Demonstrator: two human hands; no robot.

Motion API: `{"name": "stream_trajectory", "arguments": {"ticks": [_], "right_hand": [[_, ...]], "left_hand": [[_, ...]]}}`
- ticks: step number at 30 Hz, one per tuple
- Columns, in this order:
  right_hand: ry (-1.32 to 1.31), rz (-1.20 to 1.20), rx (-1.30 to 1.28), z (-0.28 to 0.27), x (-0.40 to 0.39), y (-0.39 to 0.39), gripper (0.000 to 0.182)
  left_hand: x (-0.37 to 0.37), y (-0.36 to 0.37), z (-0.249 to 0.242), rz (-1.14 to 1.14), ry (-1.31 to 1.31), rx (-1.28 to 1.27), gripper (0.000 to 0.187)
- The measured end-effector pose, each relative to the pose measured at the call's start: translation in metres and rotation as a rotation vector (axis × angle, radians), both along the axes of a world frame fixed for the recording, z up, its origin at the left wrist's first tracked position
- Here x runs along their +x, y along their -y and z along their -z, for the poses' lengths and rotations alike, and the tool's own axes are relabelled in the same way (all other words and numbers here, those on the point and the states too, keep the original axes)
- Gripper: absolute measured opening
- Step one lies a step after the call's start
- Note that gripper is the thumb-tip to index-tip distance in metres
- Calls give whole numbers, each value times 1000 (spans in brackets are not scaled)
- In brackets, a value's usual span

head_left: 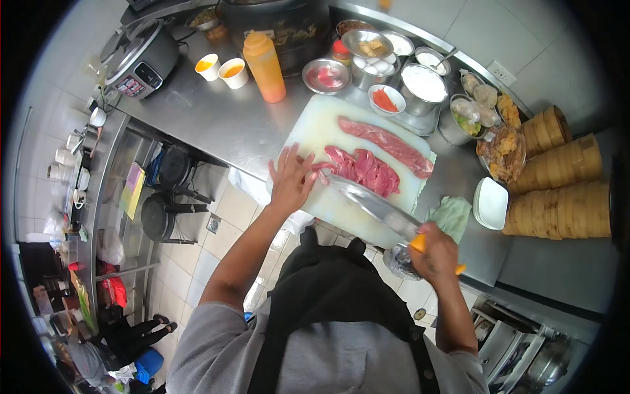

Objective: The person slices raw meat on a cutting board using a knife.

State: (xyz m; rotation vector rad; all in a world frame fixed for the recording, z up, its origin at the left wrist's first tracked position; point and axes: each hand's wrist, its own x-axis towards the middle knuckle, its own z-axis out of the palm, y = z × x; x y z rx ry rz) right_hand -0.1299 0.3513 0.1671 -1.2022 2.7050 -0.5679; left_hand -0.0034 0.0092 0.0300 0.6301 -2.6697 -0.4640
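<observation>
My right hand (434, 253) is wrapped round the yellow handle of a long knife (375, 207). Its blade slants across the white cutting board (315, 209), with the tip close to my left fingers. My left hand (291, 178) lies with fingers spread on the board's left side, fingertips at the end of the sliced raw meat (366, 172). A small piece of meat (322, 177) sits between those fingertips and the blade tip. Beyond the slices, a long uncut strip of raw meat (387, 143) stretches across the board's far half.
Behind the board stand a bowl of orange strips (387, 100), a metal pot of white contents (424, 83) and an orange squeeze bottle (264, 67). To the right are a green cloth (449, 220), white dishes (490, 203) and bamboo steamers (558, 210). A person (98, 351) is at lower left.
</observation>
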Motion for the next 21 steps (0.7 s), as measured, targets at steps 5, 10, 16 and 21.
{"name": "stream_trajectory", "arguments": {"ticks": [5, 10, 16, 21], "right_hand": [[132, 317, -33, -23, -11, -37, 40], [155, 408, -79, -23, -14, -47, 33], [362, 52, -120, 23, -5, -44, 26], [495, -249, 85, 71, 20, 43, 30]], "left_hand": [[-87, 22, -13, 329, 122, 116, 52], [-113, 41, -17, 369, 461, 58, 35], [-87, 70, -19, 171, 26, 484, 22], [-60, 110, -84, 138, -138, 742, 14]]}}
